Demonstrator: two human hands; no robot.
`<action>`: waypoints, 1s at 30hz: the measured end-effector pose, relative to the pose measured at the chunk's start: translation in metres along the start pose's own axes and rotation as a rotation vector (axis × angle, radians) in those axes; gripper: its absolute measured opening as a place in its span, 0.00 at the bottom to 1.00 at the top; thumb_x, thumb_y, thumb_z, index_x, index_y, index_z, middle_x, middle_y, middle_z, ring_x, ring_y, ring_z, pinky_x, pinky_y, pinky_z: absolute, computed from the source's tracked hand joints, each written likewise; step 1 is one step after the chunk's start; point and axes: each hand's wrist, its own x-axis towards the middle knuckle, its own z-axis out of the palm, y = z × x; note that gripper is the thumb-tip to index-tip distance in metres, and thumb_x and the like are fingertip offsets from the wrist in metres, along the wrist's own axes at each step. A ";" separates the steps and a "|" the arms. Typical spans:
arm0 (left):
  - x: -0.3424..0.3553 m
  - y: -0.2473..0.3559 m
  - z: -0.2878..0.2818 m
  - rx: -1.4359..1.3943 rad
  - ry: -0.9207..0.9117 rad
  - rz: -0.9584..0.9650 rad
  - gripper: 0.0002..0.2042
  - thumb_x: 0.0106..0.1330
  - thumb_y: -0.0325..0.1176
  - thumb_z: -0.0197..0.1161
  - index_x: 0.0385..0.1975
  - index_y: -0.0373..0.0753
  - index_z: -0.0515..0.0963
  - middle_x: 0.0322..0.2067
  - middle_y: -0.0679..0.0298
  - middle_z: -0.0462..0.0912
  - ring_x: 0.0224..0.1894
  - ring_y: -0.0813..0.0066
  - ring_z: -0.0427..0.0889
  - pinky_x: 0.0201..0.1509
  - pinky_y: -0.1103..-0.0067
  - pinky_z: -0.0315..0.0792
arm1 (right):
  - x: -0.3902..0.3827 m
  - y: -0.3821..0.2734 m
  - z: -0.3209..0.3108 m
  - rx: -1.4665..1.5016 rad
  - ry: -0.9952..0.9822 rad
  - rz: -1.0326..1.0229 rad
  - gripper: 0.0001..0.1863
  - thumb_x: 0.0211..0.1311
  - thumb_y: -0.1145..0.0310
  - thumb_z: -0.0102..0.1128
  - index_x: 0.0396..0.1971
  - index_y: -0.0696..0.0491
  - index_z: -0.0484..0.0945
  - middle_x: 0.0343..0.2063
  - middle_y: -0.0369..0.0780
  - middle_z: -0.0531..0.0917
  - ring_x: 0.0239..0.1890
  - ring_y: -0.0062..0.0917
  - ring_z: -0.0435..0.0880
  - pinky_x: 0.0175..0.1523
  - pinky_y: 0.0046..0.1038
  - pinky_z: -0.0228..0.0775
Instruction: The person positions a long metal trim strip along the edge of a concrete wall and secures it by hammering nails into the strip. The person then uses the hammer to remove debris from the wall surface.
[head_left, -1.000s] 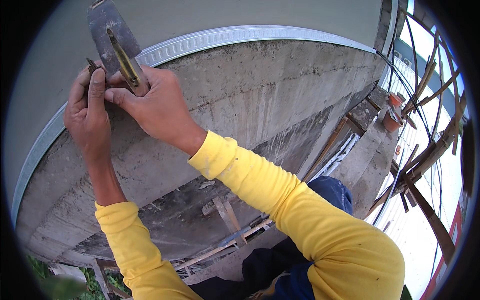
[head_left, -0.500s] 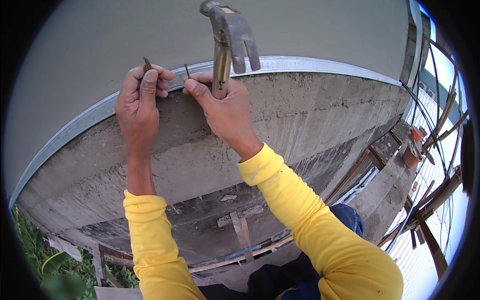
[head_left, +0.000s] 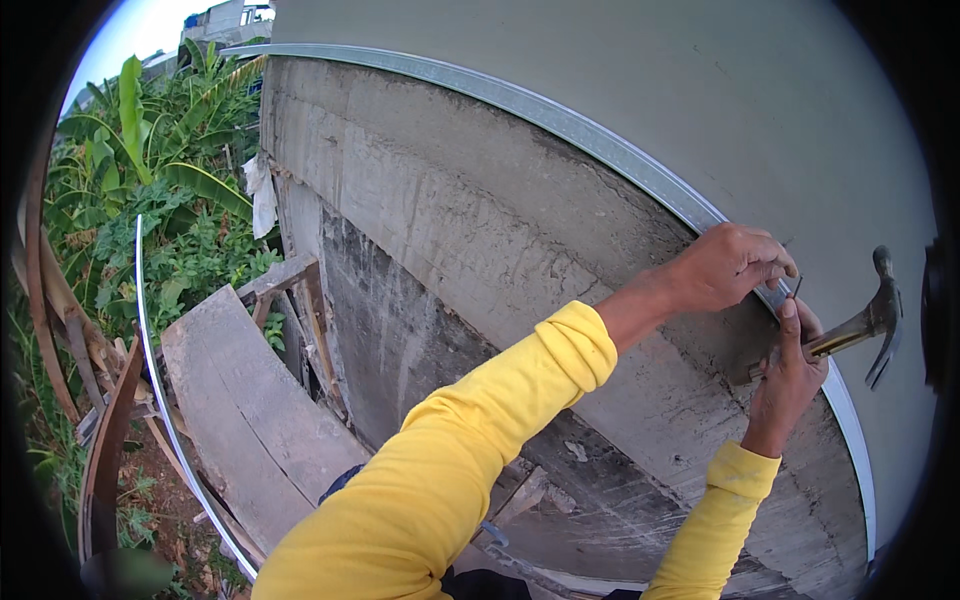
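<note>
Pointing rightward, hammer (head_left: 846, 333), slanting slightly upward

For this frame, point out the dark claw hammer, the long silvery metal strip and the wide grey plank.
Dark claw hammer (head_left: 850, 330): head camera view, on its handle.
Long silvery metal strip (head_left: 620, 155): head camera view, stretch left of the hands.
Wide grey plank (head_left: 270, 420): head camera view, upper surface.

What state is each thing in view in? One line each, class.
Hammer: gripped by its handle
Right hand: closed around the hammer
Left hand: fingers curled, contents mostly hidden
Nail: sticking up past the right thumb
Metal strip: running along the wall
Board: stained
</note>
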 end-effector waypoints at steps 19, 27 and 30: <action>-0.007 -0.009 0.008 0.202 -0.025 0.038 0.05 0.67 0.27 0.73 0.39 0.34 0.89 0.33 0.61 0.90 0.35 0.71 0.85 0.40 0.76 0.77 | -0.007 -0.004 -0.024 0.013 0.037 -0.010 0.20 0.73 0.53 0.70 0.46 0.56 0.85 0.19 0.26 0.71 0.17 0.08 0.66 0.21 0.17 0.57; -0.011 -0.020 0.017 0.328 0.053 0.217 0.06 0.63 0.25 0.75 0.39 0.38 0.91 0.34 0.64 0.91 0.34 0.70 0.83 0.38 0.76 0.76 | -0.056 -0.004 -0.097 -0.093 -0.076 -0.106 0.24 0.81 0.54 0.58 0.62 0.56 0.70 0.23 0.29 0.71 0.20 0.09 0.66 0.24 0.16 0.61; -0.012 -0.021 0.023 0.323 0.087 0.244 0.07 0.63 0.25 0.75 0.39 0.39 0.91 0.34 0.65 0.91 0.34 0.71 0.83 0.37 0.77 0.75 | -0.074 0.011 -0.122 -0.144 -0.202 -0.230 0.31 0.84 0.49 0.51 0.71 0.58 0.65 0.24 0.29 0.70 0.23 0.09 0.66 0.27 0.16 0.60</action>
